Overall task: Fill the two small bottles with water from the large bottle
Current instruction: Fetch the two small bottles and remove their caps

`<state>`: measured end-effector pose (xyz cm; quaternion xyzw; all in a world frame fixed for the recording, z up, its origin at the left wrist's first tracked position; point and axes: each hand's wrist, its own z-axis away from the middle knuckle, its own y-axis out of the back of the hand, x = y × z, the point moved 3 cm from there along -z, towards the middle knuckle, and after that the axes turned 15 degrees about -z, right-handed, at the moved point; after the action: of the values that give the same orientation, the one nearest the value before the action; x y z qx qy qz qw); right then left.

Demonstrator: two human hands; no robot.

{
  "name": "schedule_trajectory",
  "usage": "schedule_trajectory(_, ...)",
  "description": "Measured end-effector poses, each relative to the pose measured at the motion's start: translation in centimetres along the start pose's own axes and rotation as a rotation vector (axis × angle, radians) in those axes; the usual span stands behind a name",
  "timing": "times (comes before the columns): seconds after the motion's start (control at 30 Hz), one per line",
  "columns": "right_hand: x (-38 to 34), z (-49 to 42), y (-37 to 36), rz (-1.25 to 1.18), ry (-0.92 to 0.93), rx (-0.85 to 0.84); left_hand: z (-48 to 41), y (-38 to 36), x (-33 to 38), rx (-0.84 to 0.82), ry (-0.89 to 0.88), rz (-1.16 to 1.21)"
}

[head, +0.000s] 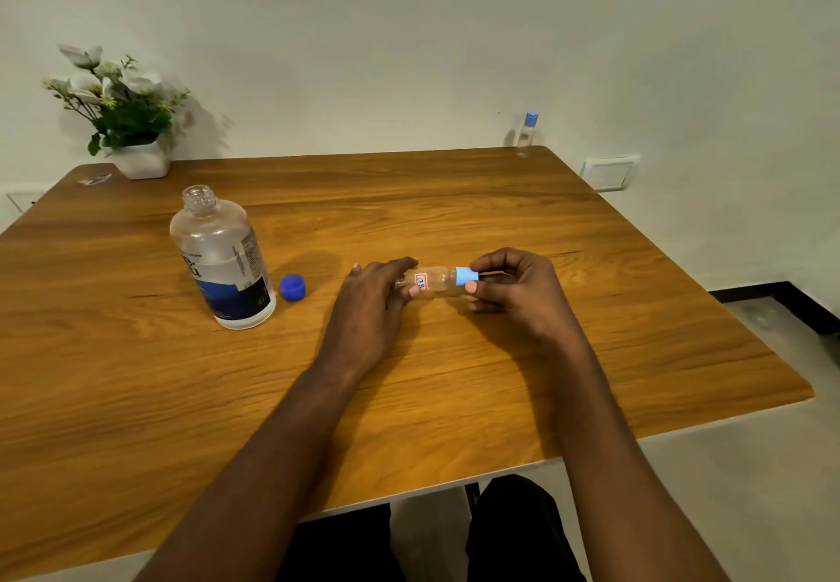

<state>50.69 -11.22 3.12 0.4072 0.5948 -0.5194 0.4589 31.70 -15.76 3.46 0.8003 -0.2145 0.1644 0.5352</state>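
Wooden table (pixel 500 199), bearing the uncapped large bottle (pixel 222 258) upright at left, its blue cap (pixel 292 287) just beside. At centre, left hand (pixel 370 304) closed around a small bottle (pixel 432 280) held sideways; right hand (pixel 513 292) pinches its light-blue cap (pixel 464 275). Second small bottle (pixel 526 136) stands capped at the far right edge.

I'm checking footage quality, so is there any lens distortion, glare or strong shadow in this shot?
Head view: wide-angle bend curves the table edges; soft shadow of the plant falls on the wall; faint sheen on the large bottle; the hands and small bottle look sharp.
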Motion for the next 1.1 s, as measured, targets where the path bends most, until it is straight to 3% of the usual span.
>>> schedule_trajectory(0.2, -0.5, 0.4, -0.1, -0.098, 0.108, -0.027, -0.2, -0.2, 0.0, -0.023, 0.002, -0.032)
schedule_trajectory(0.4, -0.3, 0.7, -0.8, -0.112, 0.093, -0.086, -0.2, -0.4, 0.0, -0.054, -0.039, -0.093)
schedule_trajectory(0.63, -0.4, 1.0, -2.0, 0.121, 0.198, -0.133, 0.1, -0.6, 0.1, -0.010, -0.086, -0.166)
schedule_trajectory(0.97, 0.3, 0.2, -1.1, 0.276, 0.214, 0.029, -0.4, -0.6, -1.2, 0.096, 0.153, 0.052)
schedule_trajectory(1.1, 1.1, -0.1, -1.7, 0.398, 0.210, 0.038, -0.5, -1.0, -1.7, 0.093, 0.179, -0.012)
